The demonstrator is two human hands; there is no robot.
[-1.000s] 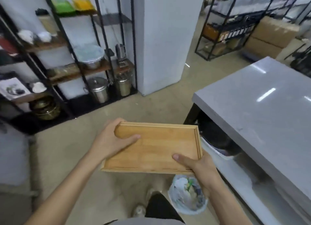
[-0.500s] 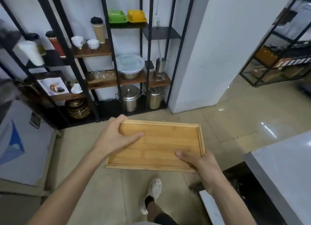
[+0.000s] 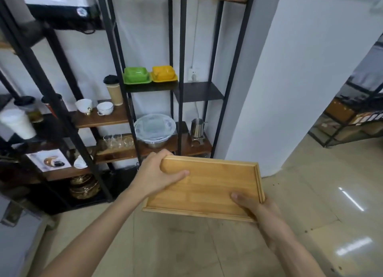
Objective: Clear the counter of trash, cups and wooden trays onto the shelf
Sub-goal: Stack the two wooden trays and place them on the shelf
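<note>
A shallow wooden tray is held level in front of me, above the tiled floor. My left hand grips its far left corner, thumb lying on the tray's inner face. My right hand holds the near right corner, thumb on top. Straight ahead stands the black metal shelf with wooden boards; the tray's far edge is close in front of its lower board. A brown paper cup with a black lid and two white cups stand on a higher board to the left.
The shelf carries green and yellow dishes, a lidded steel bowl, small glasses, a steel pitcher and brass bowls low down. A white pillar rises on the right, with another rack beyond it.
The view has swung left, away from the grey counter, and closed in on the black shelf. Both hands keep the same hold on the tray, which now sits near the shelf's lower board.
</note>
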